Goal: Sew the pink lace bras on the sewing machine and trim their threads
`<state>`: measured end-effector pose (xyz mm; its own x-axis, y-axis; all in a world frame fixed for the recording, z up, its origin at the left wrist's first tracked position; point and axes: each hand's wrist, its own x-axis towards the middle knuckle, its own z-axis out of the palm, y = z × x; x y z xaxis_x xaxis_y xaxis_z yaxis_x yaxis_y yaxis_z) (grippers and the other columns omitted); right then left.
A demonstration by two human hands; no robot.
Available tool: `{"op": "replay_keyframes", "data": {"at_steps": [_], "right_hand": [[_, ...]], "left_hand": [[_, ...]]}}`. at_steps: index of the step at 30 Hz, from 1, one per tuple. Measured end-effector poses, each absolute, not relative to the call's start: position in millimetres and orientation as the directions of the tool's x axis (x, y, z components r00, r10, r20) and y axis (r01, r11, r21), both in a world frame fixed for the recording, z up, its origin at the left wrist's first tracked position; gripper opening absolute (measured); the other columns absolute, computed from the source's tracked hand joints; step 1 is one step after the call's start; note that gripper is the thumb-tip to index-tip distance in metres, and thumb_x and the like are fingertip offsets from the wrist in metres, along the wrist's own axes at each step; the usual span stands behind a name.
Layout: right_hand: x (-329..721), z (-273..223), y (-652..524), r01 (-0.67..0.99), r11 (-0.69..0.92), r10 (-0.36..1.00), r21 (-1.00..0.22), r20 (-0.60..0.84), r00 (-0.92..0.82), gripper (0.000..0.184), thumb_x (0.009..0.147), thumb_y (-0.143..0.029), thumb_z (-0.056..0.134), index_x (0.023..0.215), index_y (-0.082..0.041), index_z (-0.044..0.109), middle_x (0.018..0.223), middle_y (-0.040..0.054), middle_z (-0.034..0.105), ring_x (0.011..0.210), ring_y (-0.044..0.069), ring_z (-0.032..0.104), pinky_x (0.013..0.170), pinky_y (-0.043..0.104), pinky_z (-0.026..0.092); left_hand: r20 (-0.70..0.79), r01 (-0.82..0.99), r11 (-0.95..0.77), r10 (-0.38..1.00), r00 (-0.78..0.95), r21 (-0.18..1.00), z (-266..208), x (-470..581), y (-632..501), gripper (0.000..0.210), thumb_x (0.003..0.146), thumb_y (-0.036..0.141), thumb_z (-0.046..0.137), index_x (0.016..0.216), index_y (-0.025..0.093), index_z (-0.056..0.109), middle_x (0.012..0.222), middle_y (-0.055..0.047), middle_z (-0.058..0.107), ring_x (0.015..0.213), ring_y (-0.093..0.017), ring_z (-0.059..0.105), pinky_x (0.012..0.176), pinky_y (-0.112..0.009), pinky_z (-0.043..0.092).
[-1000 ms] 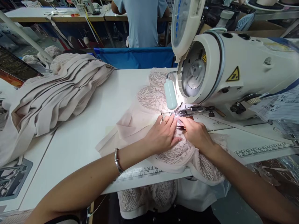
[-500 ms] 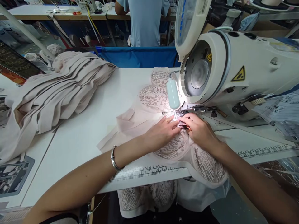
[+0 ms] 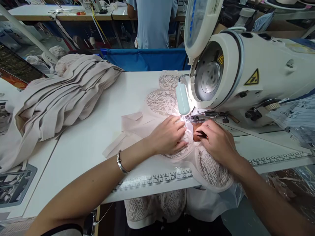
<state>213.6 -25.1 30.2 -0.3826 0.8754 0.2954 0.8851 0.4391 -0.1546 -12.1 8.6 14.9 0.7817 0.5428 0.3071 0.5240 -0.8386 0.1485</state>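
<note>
Pale pink lace bras (image 3: 161,103) lie joined in a row on the white table, running under the sewing machine's needle area (image 3: 189,118). My left hand (image 3: 169,134) rests flat on the lace just left of the presser foot, fingers stretched out and a little apart. To the right of the foot, my right hand (image 3: 216,139) is closed around small thread snips (image 3: 202,134) with dark blades, mostly hidden by the fingers. A lace cup (image 3: 214,168) hangs toward the table's front edge below my right wrist.
The sewing machine head (image 3: 265,68) fills the right side, with a small lamp (image 3: 182,98) beside the needle. A stack of beige fabric pieces (image 3: 73,91) lies at left. A ruler strip (image 3: 157,180) runs along the front edge. A person in a blue shirt (image 3: 154,24) sits beyond.
My hands have moved apart: the right one shifted right with the snips, away from the foot, and the left one slid slightly left. The front lace cup moved a little left.
</note>
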Motion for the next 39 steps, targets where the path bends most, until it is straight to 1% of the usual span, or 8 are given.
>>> {"op": "replay_keyframes", "data": {"at_steps": [3, 5, 11, 15, 20, 27, 31, 39], "right_hand": [[218.0, 24.0, -54.0, 0.908, 0.404, 0.886, -0.114, 0.296, -0.357, 0.026, 0.098, -0.041, 0.056, 0.084, -0.019, 0.062, 0.09, 0.0043, 0.061, 0.061, 0.014, 0.055, 0.049, 0.026, 0.03], [218.9, 16.5, -66.4, 0.906, 0.414, 0.868, -0.083, 0.334, -0.366, 0.03, 0.101, -0.039, 0.051, 0.081, -0.019, 0.059, 0.088, 0.0043, 0.061, 0.06, 0.013, 0.054, 0.049, 0.026, 0.031], [224.6, 6.0, -56.6, 0.853, 0.52, 0.778, -0.046, 0.437, -0.451, 0.028, 0.099, -0.032, 0.053, 0.074, -0.021, 0.052, 0.061, -0.0011, 0.058, 0.053, 0.014, 0.053, 0.052, 0.027, 0.031], [232.3, 13.5, -37.0, 0.852, 0.52, 0.8, -0.068, 0.389, -0.457, 0.014, 0.093, -0.026, 0.055, 0.096, -0.019, 0.066, 0.061, -0.0004, 0.067, 0.053, 0.016, 0.059, 0.053, 0.027, 0.031], [232.8, 27.3, -22.5, 0.854, 0.519, 0.844, -0.027, 0.172, -0.507, 0.05, 0.087, -0.02, 0.056, 0.134, -0.03, 0.067, 0.064, -0.0018, 0.074, 0.055, 0.017, 0.06, 0.054, 0.028, 0.028], [225.6, 30.3, -9.7, 0.872, 0.489, 0.871, 0.002, 0.059, -0.489, 0.061, 0.082, -0.017, 0.057, 0.141, -0.032, 0.063, 0.073, 0.0005, 0.078, 0.061, 0.018, 0.062, 0.055, 0.029, 0.027], [223.2, 31.5, -2.5, 0.875, 0.484, 0.875, 0.003, 0.03, -0.484, 0.065, 0.078, -0.016, 0.056, 0.142, -0.029, 0.063, 0.07, 0.0003, 0.077, 0.059, 0.018, 0.06, 0.054, 0.029, 0.025], [225.7, 28.0, 4.2, 0.815, 0.578, 0.809, -0.031, 0.153, -0.568, 0.062, 0.071, -0.007, 0.054, 0.126, -0.028, 0.073, 0.082, -0.0003, 0.08, 0.071, 0.019, 0.068, 0.061, 0.029, 0.038]], "left_hand": [[0.274, 0.458, -0.888, 0.45, 0.85, 0.037, 18.1, -7.4, 2.1, 0.029, 0.103, 0.023, 0.044, 0.103, 0.01, 0.07, 0.109, -0.013, 0.071, 0.098, -0.025, 0.063, 0.086, -0.038, 0.048], [0.249, 0.418, -0.909, 0.405, 0.88, 0.0, 18.1, -6.5, -0.8, 0.033, 0.105, 0.018, 0.037, 0.115, 0.01, 0.068, 0.112, -0.012, 0.072, 0.095, -0.022, 0.062, 0.083, -0.036, 0.046], [0.24, 0.473, -0.881, 0.461, 0.854, 0.011, 16.1, -8.8, -5.6, 0.043, 0.106, 0.038, 0.045, 0.144, 0.02, 0.054, 0.141, -0.013, 0.061, 0.106, -0.027, 0.06, 0.088, -0.042, 0.042], [0.25, 0.479, -0.877, 0.455, 0.855, -0.043, 14.9, -7.2, -6.2, 0.039, 0.108, 0.026, 0.037, 0.137, 0.012, 0.058, 0.132, -0.012, 0.068, 0.119, -0.027, 0.059, 0.106, -0.044, 0.039], [0.274, 0.465, -0.883, 0.433, 0.859, -0.061, 13.3, -7.4, -4.8, 0.04, 0.108, 0.023, 0.033, 0.136, 0.01, 0.059, 0.133, -0.012, 0.069, 0.124, -0.026, 0.059, 0.115, -0.046, 0.034], [0.259, 0.464, -0.886, 0.451, 0.854, 0.016, 18.4, -9.2, -1.8, 0.043, 0.11, 0.036, 0.033, 0.121, 0.012, 0.067, 0.129, -0.014, 0.068, 0.125, -0.031, 0.056, 0.109, -0.048, 0.036], [0.271, 0.478, -0.878, 0.462, 0.845, 0.006, 18.9, -11.4, 0.7, 0.053, 0.11, 0.047, 0.03, 0.126, 0.011, 0.064, 0.126, -0.015, 0.069, 0.123, -0.031, 0.058, 0.113, -0.051, 0.03], [0.293, 0.508, -0.861, 0.491, 0.82, 0.02, 17.5, -13.7, 4.7, 0.053, 0.107, 0.054, 0.035, 0.124, 0.014, 0.066, 0.131, -0.016, 0.068, 0.129, -0.035, 0.054, 0.112, -0.055, 0.03]]}}
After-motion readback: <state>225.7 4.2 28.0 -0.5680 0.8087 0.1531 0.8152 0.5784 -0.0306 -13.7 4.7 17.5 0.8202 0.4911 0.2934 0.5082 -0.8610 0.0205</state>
